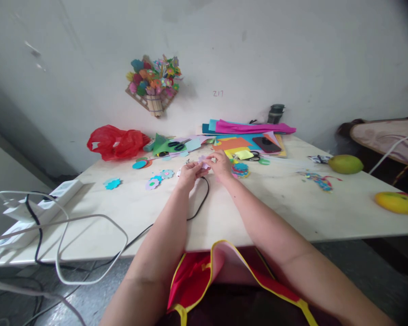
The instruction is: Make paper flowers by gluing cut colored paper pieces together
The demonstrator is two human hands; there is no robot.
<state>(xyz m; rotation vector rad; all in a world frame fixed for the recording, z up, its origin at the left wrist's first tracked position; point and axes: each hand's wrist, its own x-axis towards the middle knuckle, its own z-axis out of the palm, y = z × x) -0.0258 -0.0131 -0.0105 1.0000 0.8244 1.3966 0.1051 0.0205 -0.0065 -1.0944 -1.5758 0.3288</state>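
Between my hands is a small pale purple paper flower (203, 160), partly covered by fingers. My left hand (191, 174) pinches its lower left side. The fingers of my right hand (219, 164) close on its right side. Left of my hands lie a purple flower with a green centre (152, 184), a light blue flower (167, 174) and a plain blue flower (113, 184). A stack of coloured paper shapes (240, 170) sits just right of my right hand.
Behind are a red plastic bag (117, 142), black scissors (178, 145), coloured sheets (233, 144) and a phone (266, 145). A power strip (37, 215) with loose cables occupies the left; a black cable runs under my left arm. Mangoes (346, 164) lie right.
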